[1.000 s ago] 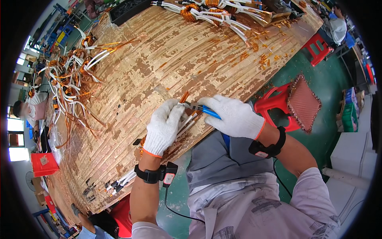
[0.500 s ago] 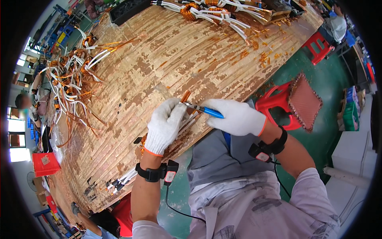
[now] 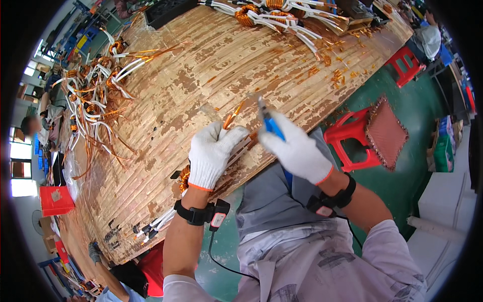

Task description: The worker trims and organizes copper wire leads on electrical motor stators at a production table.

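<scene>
In a white knit glove, my left hand pinches a bundle of copper wire ends that stick up past the fingers. The wires belong to a copper-wound coil, partly hidden behind that hand, with white-sleeved leads running beside it. My gloved right hand is wrapped round blue-handled pliers. Their metal jaws point away from me, apart from the wire ends, and are smeared by motion.
Tangled copper coils with white leads lie at the table's left, more coils at its far edge. Copper scraps litter the worn wooden table. A red stool with a cushion stands at right. Other people sit farther off.
My right hand has drawn the pliers off the copper ends and tipped their jaws upward. The copper ends now splay apart slightly. My left hand keeps its hold.
</scene>
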A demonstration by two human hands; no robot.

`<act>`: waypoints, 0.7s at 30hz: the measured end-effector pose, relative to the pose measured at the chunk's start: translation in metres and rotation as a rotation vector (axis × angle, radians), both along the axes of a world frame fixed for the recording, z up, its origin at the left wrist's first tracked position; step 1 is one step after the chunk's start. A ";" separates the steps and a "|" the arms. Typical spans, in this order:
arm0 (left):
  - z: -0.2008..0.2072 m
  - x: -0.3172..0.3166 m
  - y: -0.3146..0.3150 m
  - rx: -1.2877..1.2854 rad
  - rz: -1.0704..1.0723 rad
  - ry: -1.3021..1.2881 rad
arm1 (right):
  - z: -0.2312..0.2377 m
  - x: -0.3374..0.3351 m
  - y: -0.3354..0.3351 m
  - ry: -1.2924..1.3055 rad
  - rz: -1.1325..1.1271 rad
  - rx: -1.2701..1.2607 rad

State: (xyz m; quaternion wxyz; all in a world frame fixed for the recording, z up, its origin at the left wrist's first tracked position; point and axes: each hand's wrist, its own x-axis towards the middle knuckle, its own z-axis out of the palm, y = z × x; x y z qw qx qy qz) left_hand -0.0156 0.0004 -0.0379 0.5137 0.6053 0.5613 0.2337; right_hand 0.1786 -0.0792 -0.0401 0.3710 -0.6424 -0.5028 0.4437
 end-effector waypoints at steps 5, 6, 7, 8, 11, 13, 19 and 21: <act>-0.006 -0.019 0.008 0.010 -0.150 0.015 | 0.007 0.016 0.000 -0.454 0.112 0.185; -0.005 -0.022 0.009 -0.047 -0.190 -0.094 | 0.003 0.016 0.000 -0.548 0.178 0.245; -0.005 -0.022 0.008 -0.045 -0.189 -0.099 | 0.002 0.016 0.000 -0.642 0.246 0.305; -0.003 -0.021 0.007 -0.075 -0.182 -0.137 | 0.003 0.017 0.000 -0.645 0.248 0.306; -0.005 -0.019 0.003 -0.024 -0.176 -0.126 | 0.008 0.012 0.006 -0.729 0.273 0.416; -0.003 -0.018 0.003 0.069 -0.193 0.033 | 0.009 0.011 0.010 -0.773 0.293 0.424; -0.009 -0.019 -0.001 0.106 -0.173 0.050 | 0.015 0.015 0.008 -0.826 0.322 0.377; -0.005 -0.018 -0.002 0.089 -0.159 0.022 | 0.014 0.012 0.010 -0.828 0.329 0.361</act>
